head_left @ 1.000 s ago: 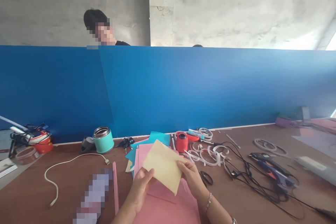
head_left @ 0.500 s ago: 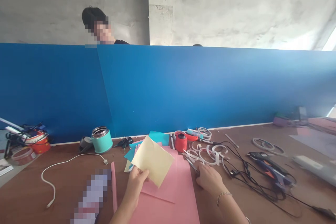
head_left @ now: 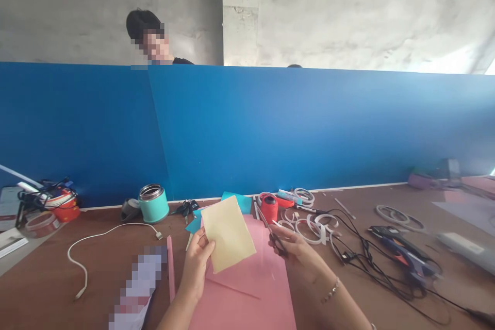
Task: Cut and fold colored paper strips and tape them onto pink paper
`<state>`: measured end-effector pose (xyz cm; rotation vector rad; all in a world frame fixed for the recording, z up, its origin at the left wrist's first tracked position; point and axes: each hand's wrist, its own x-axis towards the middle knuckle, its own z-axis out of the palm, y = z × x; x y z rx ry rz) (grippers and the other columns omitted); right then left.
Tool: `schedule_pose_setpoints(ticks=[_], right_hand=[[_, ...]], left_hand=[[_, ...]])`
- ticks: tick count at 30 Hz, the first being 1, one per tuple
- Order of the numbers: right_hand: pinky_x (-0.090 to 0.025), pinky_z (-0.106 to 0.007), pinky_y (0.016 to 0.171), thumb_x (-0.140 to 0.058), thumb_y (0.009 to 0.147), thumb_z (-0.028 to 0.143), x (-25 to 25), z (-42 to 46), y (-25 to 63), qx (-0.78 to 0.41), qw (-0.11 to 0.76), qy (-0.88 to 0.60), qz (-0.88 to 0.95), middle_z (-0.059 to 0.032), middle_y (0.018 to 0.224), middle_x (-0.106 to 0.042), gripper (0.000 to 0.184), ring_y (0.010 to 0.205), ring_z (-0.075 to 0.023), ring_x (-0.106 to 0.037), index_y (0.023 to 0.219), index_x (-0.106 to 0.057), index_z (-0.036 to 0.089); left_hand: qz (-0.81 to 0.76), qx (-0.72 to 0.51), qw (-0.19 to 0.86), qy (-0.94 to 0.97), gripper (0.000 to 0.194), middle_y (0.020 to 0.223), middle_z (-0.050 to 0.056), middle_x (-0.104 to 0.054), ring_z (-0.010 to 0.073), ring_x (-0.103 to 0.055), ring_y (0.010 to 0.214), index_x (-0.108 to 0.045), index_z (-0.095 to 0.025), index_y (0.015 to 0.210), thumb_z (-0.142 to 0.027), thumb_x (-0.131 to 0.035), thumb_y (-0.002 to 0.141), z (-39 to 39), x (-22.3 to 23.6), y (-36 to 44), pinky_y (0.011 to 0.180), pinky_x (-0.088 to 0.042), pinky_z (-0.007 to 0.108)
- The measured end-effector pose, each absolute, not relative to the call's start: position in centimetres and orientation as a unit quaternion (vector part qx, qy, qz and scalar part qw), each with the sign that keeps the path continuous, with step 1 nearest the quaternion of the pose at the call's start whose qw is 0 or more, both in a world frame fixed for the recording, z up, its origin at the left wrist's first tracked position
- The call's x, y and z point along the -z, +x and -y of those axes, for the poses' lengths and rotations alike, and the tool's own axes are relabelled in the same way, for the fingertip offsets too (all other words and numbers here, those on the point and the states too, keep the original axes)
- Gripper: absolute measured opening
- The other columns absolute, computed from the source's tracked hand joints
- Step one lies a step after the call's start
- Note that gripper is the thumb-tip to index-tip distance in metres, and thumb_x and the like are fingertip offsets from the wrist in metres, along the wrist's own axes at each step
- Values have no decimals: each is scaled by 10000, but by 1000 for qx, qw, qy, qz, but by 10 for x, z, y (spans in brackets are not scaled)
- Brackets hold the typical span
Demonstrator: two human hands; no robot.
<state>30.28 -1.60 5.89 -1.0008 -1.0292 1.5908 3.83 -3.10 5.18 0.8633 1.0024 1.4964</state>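
Observation:
My left hand (head_left: 198,263) pinches the left edge of a pale yellow sheet of paper (head_left: 228,234) between thumb and fingers, holding it up over the pink paper (head_left: 242,304). In my right hand (head_left: 296,250) is a pair of scissors (head_left: 274,234), its handles in my fingers and its blades pointing up and left. A gap separates the scissors from the yellow paper's right edge. Blue paper (head_left: 237,202) peeks out behind the yellow sheet. Just beyond the scissors stands a red spool (head_left: 269,210).
White cable loops (head_left: 315,227) and a glue gun (head_left: 404,252) with black cords lie to the right. On the left are a turquoise container (head_left: 153,204), keys (head_left: 186,208) and a white cable (head_left: 85,273). A blue partition (head_left: 270,129) runs behind, with a person (head_left: 145,23) beyond it.
The scissors have been lifted off the table by my right hand and moved left towards the yellow paper. My left hand has turned the yellow paper more upright.

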Motion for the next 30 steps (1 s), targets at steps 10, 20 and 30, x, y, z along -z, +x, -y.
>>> schedule_pose_setpoints(ticks=[10,20,30], right_hand=[[-337,-222,525,-746,591,269,-56,28,228,-578,507,-415,487,54,568,-525,336,539,-96,-453,884,-606,184],[-397,-253,549,-670,663,365,-50,20,220,-539,493,-451,513,35,644,-562,350,618,-153,-572,968,-582,216],[-361,-276,612,-548,674,191,-33,12,260,-101,237,-685,682,-94,851,-595,8,836,-236,-562,669,-542,187]], left_hand=[[-450,-585,561,375,464,1035,113,-688,279,-632,974,-611,-166,1015,-357,-727,607,32,-48,43,775,-492,323],[-495,-618,499,352,374,964,42,-710,292,-616,988,-644,-198,990,-369,-681,659,25,-47,27,761,-497,339],[-458,-562,563,396,458,993,94,-695,273,-642,925,-579,-165,1099,-352,-649,687,26,-52,22,769,-484,352]])
